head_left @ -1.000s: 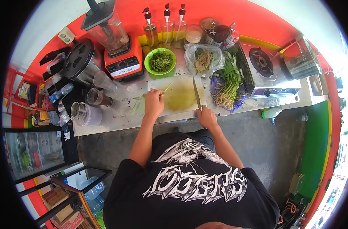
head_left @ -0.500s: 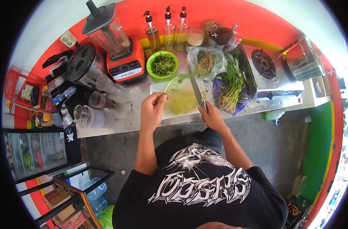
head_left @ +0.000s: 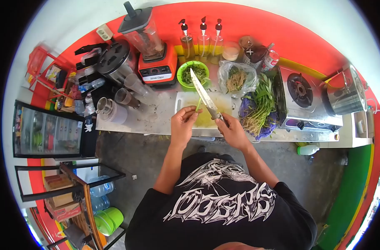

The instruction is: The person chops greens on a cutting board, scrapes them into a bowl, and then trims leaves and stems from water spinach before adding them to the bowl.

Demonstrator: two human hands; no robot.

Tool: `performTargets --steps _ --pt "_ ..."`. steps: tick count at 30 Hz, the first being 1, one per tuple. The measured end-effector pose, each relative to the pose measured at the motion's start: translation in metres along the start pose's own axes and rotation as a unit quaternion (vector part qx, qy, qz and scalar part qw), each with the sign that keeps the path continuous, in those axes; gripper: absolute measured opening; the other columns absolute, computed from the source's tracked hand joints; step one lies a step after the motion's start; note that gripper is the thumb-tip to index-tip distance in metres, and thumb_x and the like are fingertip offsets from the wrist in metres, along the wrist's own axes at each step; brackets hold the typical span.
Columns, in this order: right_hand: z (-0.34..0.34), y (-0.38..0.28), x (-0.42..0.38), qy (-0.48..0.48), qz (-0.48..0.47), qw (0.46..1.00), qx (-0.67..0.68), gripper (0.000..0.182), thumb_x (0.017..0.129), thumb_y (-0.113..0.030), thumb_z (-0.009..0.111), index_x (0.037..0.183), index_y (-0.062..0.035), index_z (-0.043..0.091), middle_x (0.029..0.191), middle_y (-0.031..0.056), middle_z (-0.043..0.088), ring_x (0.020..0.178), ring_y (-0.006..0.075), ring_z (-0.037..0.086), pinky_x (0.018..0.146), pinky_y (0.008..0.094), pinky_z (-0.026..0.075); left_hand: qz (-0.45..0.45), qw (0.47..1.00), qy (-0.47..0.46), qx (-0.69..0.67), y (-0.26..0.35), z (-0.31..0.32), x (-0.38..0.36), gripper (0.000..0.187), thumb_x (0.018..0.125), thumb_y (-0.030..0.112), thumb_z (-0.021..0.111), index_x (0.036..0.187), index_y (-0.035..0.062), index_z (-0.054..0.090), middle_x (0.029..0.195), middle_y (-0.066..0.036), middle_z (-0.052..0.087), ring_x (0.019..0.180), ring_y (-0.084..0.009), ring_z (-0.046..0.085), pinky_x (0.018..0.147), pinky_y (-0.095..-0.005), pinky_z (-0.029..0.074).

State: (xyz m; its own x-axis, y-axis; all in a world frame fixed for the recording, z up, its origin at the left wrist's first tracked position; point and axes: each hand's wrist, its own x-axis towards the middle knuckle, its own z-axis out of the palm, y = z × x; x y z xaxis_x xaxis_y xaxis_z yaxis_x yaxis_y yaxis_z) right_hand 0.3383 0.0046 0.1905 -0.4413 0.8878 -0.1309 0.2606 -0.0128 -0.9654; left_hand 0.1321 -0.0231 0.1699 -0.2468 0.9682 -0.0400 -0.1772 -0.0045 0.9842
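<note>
My left hand (head_left: 184,125) pinches a thin green stem (head_left: 198,103) between thumb and fingers. My right hand (head_left: 232,132) is wrapped around the handle of a large kitchen knife (head_left: 203,95). The long blade slants up and left, close beside the stem, its tip in front of a lime-green bowl (head_left: 179,76) of chopped greens (head_left: 191,73). Below both hands lies a white cutting board (head_left: 180,101), stained yellow-green. Right of it, a bundle of leafy stems with roots (head_left: 260,102) rests on purple wrapping (head_left: 268,131). A clear plastic bag (head_left: 251,86) holds more rooted herbs (head_left: 236,79).
A red blender (head_left: 157,68) stands behind left, with plastic cups (head_left: 125,98) and a lidded container (head_left: 115,62) beside it. Three pump bottles (head_left: 203,43) line the wall. A gas stove (head_left: 308,100) and a large steel pot (head_left: 348,96) are at the right.
The head view has shifted, so the counter appears farther right. My hands have come closer together, and the knife blade now tilts more to the left. The stem stands more upright in my left hand.
</note>
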Motion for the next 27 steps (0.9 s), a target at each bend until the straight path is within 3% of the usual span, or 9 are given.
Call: performTargets --steps 1,3,4,6,7,9,15,21,27 --pt "-0.001 -0.003 0.0 -0.005 -0.006 1.0 0.006 0.028 0.105 -0.026 0.056 0.102 0.0015 0.059 0.065 0.0015 0.046 0.061 0.0097 0.04 0.054 0.0321 0.035 -0.004 1.0 0.007 -0.018 0.002 0.005 -0.004 0.023 0.096 0.001 0.066 0.118 -0.0073 0.064 0.108 -0.014 0.075 0.097 -0.012 0.067 0.088 -0.0261 0.05" --pt "0.0 -0.009 0.003 -0.04 -0.027 0.989 0.143 0.031 0.109 -0.025 0.048 0.113 0.0026 0.062 0.069 -0.0027 0.045 0.063 0.0069 0.038 0.055 0.0277 0.034 -0.006 0.999 0.033 -0.014 0.005 0.014 -0.012 0.021 0.096 0.001 0.067 0.116 -0.006 0.066 0.106 -0.01 0.074 0.097 -0.0113 0.065 0.089 -0.0259 0.049" --pt "0.0 -0.014 0.004 -0.045 -0.032 0.987 0.148 0.031 0.109 -0.025 0.048 0.113 0.0026 0.062 0.069 -0.0027 0.045 0.063 0.0069 0.038 0.055 0.0277 0.034 -0.014 0.998 0.053 -0.04 0.005 0.017 -0.016 0.02 0.095 0.001 0.067 0.115 -0.005 0.067 0.106 -0.008 0.072 0.097 -0.0112 0.064 0.089 -0.0257 0.049" --pt "0.005 -0.022 0.003 -0.053 -0.03 0.982 0.18 0.038 0.111 -0.024 0.043 0.134 0.003 0.059 0.071 -0.0047 0.042 0.065 0.006 0.037 0.057 0.0251 0.034 -0.022 0.995 0.079 -0.062 0.006 0.022 -0.02 0.02 0.095 0.001 0.068 0.114 -0.004 0.068 0.105 -0.007 0.071 0.097 -0.0112 0.063 0.089 -0.0254 0.049" --pt "0.007 -0.02 0.004 -0.059 -0.03 0.981 0.184 0.038 0.111 -0.024 0.043 0.134 0.003 0.059 0.071 -0.0047 0.042 0.065 0.006 0.037 0.057 0.0251 0.034 -0.032 0.993 0.078 -0.083 0.007 0.024 -0.021 0.02 0.095 0.001 0.068 0.115 -0.0035 0.068 0.105 -0.006 0.071 0.097 -0.0113 0.063 0.089 -0.0256 0.049" --pt "0.012 -0.012 0.009 -0.095 -0.061 0.976 0.187 0.045 0.11 -0.022 0.044 0.149 0.0007 0.047 0.072 -0.0042 0.041 0.066 0.0063 0.037 0.058 0.0247 0.035 -0.043 0.99 0.084 -0.102 0.006 0.028 -0.023 0.021 0.095 0.001 0.069 0.116 -0.0029 0.068 0.105 -0.006 0.07 0.097 -0.0114 0.063 0.089 -0.0258 0.049" --pt "0.025 0.009 0.003 -0.127 -0.08 0.96 0.237 0.05 0.111 -0.023 0.045 0.155 -0.0003 0.038 0.081 -0.0028 0.045 0.072 0.0069 0.039 0.063 0.0227 0.037 -0.018 0.985 0.128 -0.118 0.008 0.049 -0.039 0.026 0.099 0.0 0.062 0.124 -0.0022 0.061 0.114 -0.007 0.068 0.101 -0.0129 0.064 0.089 -0.028 0.051" --pt "0.028 0.013 -0.007 -0.124 -0.058 0.945 0.296 0.051 0.109 -0.019 0.05 0.155 -0.0004 0.038 0.082 -0.0036 0.046 0.074 0.007 0.04 0.066 0.0224 0.039 -0.013 0.979 0.139 -0.146 -0.004 0.056 -0.042 0.023 0.101 0.001 0.059 0.123 -0.0005 0.056 0.111 -0.006 0.067 0.098 -0.0121 0.064 0.086 -0.0274 0.052" --pt "0.031 0.006 0.002 -0.062 -0.074 0.969 0.228 0.05 0.106 -0.015 0.055 0.152 -0.001 0.044 0.084 -0.0039 0.051 0.075 0.0064 0.043 0.068 0.021 0.04 -0.008 0.98 0.112 -0.164 -0.003 0.049 -0.024 0.023 0.1 -0.001 0.059 0.122 -0.0014 0.058 0.113 -0.008 0.067 0.1 -0.0116 0.063 0.087 -0.026 0.05"
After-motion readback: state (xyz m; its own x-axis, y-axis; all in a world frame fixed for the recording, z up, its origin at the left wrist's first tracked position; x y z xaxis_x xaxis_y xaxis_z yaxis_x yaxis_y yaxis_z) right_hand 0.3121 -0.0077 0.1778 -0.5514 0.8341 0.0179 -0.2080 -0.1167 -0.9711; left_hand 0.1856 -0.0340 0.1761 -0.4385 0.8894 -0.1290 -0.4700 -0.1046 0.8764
